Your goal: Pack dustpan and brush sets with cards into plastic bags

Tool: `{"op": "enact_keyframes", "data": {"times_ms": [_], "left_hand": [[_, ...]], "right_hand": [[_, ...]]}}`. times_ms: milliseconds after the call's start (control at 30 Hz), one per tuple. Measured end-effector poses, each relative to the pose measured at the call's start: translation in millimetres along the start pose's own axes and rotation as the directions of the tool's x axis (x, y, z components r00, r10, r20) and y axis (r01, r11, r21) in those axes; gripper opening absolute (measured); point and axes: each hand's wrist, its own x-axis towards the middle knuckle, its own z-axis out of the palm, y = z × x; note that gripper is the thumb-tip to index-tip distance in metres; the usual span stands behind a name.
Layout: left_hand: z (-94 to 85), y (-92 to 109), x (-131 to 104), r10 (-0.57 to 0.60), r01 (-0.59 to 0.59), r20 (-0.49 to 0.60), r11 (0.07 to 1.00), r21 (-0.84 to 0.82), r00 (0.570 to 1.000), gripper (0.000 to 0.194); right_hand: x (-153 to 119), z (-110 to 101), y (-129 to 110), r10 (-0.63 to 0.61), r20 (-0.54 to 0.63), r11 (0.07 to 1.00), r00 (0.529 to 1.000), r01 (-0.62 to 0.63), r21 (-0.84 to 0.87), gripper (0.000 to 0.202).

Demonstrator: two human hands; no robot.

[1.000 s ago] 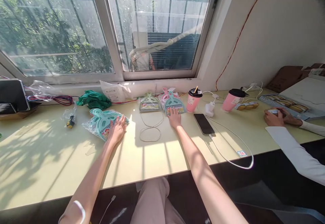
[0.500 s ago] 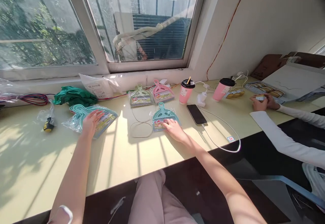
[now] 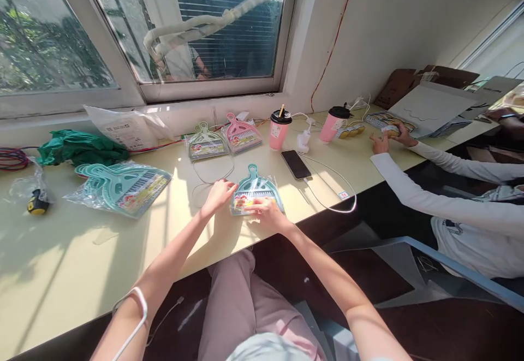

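A light-blue mini dustpan and brush set (image 3: pixel 252 181) in clear wrap lies in front of me, its handle pointing towards the window. My right hand (image 3: pixel 270 214) grips its lower right part, fingers across the printed label; the thumb is hard to see. Beside the set's left edge is my left hand (image 3: pixel 220 196), fingers apart and holding nothing. Whether its fingertips touch the wrap I cannot tell. Further left lies a stack of wrapped blue dustpan sets (image 3: pixel 123 189). A green set (image 3: pixel 207 145) and a pink set (image 3: pixel 242 133) lie side by side near the window.
Two pink cups (image 3: pixel 278 136) (image 3: pixel 332 126) with black lids stand behind a phone (image 3: pixel 296 164) and its white cable. A screwdriver (image 3: pixel 38 202) and a green plastic bag (image 3: pixel 82 148) lie at the left. At right, another person's hands (image 3: pixel 388 136) handle a small item.
My left hand has left the stack and moved right to the single blue set. That set has come nearer to me under my right hand. The view has turned right.
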Motion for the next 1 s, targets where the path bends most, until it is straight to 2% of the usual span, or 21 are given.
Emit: {"op": "enact_keyframes", "data": {"times_ms": [67, 133, 200, 267, 333, 400, 500, 567, 633, 700, 800, 867, 933, 1000], "left_hand": [[4.9, 7, -2, -0.055, 0.057, 0.025, 0.996, -0.067, 0.998, 0.021], [10.0, 14, -8, -0.189, 0.213, 0.114, 0.942, -0.259, 0.975, 0.035], [16.2, 21, -13, -0.317, 0.399, 0.248, 0.794, -0.458, 0.915, 0.053], [20.4, 26, -15, -0.367, 0.492, 0.327, 0.638, -0.593, 0.871, 0.063], [18.8, 29, -12, -0.363, 0.450, 0.280, 0.572, -0.686, 0.889, 0.061], [10.8, 28, -4, -0.310, 0.321, 0.163, 0.572, -0.755, 0.937, 0.055], [-6.7, 17, 9, -0.198, 0.147, 0.043, 0.548, -0.824, 0.979, 0.040], [-17.6, 5, 16, -0.206, 0.092, -0.019, 0.515, -0.852, 0.978, 0.031], [-28.0, -9, 19, -0.266, 0.054, -0.093, 0.497, -0.866, 0.959, 0.028], [-40.0, -24, 19, -0.314, 0.006, -0.174, 0.498, -0.867, 0.933, 0.029], [-61.3, -43, 13, -0.312, -0.081, -0.288, 0.539, -0.839, 0.905, 0.039], [-73.3, -50, 10, -0.286, -0.138, -0.355, 0.573, -0.808, 0.890, 0.044], [-79.3, -53, 7, -0.277, -0.171, -0.397, 0.590, -0.789, 0.875, 0.045], [-78.8, -52, 5, -0.273, -0.151, -0.388, 0.614, -0.775, 0.880, 0.044]], "right_hand": [[-17, 8, -3, 0.006, -0.114, 0.997, 0.993, -0.015, -0.080, 0.028], [-31, 9, -3, 0.024, -0.208, 0.993, 0.978, -0.047, -0.104, 0.034], [-40, 7, -3, 0.069, -0.237, 0.994, 0.969, -0.088, -0.069, 0.037], [-42, 3, -3, 0.121, -0.197, 0.993, 0.973, -0.121, 0.014, 0.031], [-36, 2, -6, 0.145, -0.122, 0.986, 0.982, -0.133, 0.102, 0.022], [-24, 5, -10, 0.145, -0.080, 0.983, 0.986, -0.135, 0.124, 0.019], [7, 11, -14, 0.161, -0.115, 0.987, 0.980, -0.157, 0.042, 0.022], [33, 15, -12, 0.186, -0.160, 0.982, 0.970, -0.179, 0.057, 0.016], [60, 19, -6, 0.240, -0.172, 0.959, 0.955, -0.207, 0.192, 0.019], [87, 24, 0, 0.367, -0.193, 0.873, 0.910, -0.265, 0.410, 0.012], [125, 37, 3, 0.535, -0.141, 0.651, 0.833, -0.300, 0.698, 0.008], [147, 48, -1, 0.547, -0.069, 0.540, 0.835, -0.288, 0.791, 0.004], [163, 59, -9, 0.517, -0.044, 0.482, 0.855, -0.249, 0.840, 0.004], [173, 68, -16, 0.501, -0.047, 0.443, 0.864, -0.209, 0.872, 0.005]]}}
